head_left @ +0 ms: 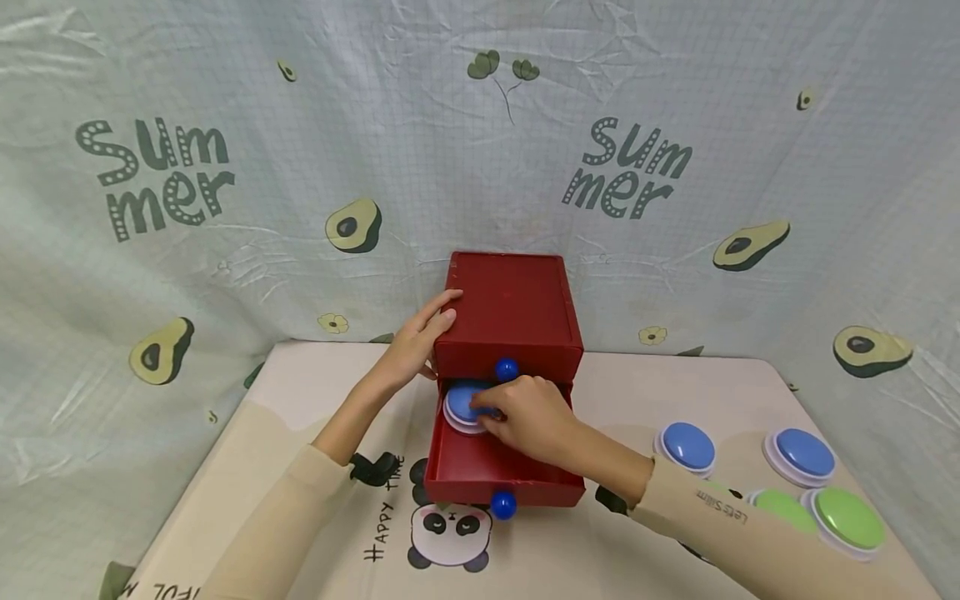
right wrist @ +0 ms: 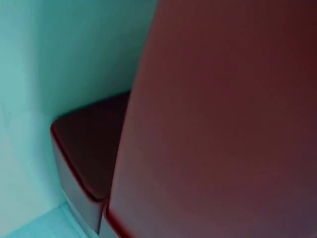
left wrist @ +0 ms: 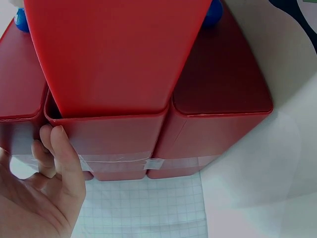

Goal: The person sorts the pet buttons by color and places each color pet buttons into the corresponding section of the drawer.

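In the head view a red drawer cabinet has a lower drawer pulled out toward me. Inside its back left part sits a blue-topped push button with a white base. My right hand reaches into the drawer and pinches that button at its right side, its curled fingers partly covering it. At the cabinet's upper left edge, my left hand rests with fingers extended. The left wrist view shows the left hand's fingertips against the red casing. No hand shows in the right wrist view, only red drawer surfaces.
To the right on the table lie two more blue buttons and two green ones, partly behind my right sleeve. Blue knobs stick out from the drawer fronts. A printed curtain hangs close behind the cabinet.
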A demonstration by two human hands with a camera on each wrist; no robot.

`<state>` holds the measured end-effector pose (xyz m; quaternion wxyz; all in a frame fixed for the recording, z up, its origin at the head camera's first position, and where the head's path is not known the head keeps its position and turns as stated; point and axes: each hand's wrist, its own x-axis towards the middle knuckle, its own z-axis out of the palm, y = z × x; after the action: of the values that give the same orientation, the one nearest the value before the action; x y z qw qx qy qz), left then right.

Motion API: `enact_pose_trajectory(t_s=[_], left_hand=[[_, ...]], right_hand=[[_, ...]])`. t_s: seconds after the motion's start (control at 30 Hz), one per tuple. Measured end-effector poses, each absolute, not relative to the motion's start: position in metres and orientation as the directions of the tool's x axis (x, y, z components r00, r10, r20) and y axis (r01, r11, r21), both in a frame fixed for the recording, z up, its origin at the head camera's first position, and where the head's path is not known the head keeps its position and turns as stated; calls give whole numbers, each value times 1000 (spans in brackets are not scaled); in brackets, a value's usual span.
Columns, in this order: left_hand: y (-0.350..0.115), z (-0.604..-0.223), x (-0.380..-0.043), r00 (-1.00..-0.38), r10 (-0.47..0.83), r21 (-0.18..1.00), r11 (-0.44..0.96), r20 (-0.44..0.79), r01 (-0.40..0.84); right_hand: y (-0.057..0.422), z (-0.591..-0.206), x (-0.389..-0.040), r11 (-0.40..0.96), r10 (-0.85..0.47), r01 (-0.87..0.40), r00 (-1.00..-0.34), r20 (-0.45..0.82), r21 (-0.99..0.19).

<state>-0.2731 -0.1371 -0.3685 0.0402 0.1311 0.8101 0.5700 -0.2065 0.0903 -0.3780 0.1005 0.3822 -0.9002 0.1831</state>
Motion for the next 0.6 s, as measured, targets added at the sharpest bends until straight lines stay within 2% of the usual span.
enact_pose_trajectory(t_s=[0.17, 0.33, 0.6], left_hand=[[-136, -370, -273, -962, 258, 933, 318, 85, 167], [-137, -369, -273, -961, 262, 932, 320, 85, 170], [-137, -368, -273, -960, 269, 934, 315, 83, 168]], right_hand=[[100, -372, -199, 578, -636, -700, -708, 306, -418], [119, -362, -194, 468, -617, -687, -705, 351, -556], [172, -354, -192, 371, -542, -692, -703, 460, -620]])
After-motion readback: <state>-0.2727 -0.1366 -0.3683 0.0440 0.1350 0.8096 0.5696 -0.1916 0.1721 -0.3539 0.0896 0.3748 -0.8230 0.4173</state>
